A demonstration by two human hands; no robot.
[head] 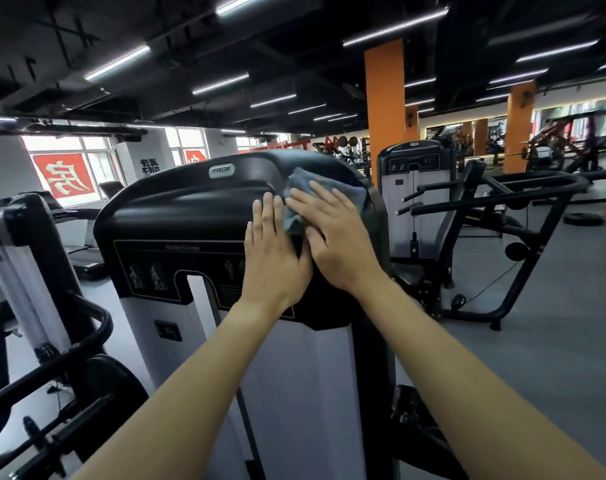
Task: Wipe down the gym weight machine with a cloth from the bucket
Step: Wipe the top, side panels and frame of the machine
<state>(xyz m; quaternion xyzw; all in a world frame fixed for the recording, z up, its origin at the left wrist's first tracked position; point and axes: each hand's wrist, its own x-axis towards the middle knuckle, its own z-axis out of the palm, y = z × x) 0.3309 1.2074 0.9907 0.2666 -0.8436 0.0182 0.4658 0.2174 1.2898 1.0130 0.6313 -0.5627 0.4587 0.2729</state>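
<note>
The weight machine (177, 216) stands right in front of me, with a black rounded top cover and a white lower shroud. A blue-grey cloth (326, 188) lies against the cover's upper right corner. My right hand (332, 237) presses flat on the cloth with straight, spread fingers. My left hand (274, 258) lies flat on the black cover just left of the cloth, fingers straight and together, its fingertips at the cloth's left edge. The bucket is not in view.
Black bars of another machine (52, 368) cross the lower left. A second weight machine (416, 188) with black arms (523, 188) stands to the right on grey floor. Orange pillars (384, 98) and more gym gear are behind.
</note>
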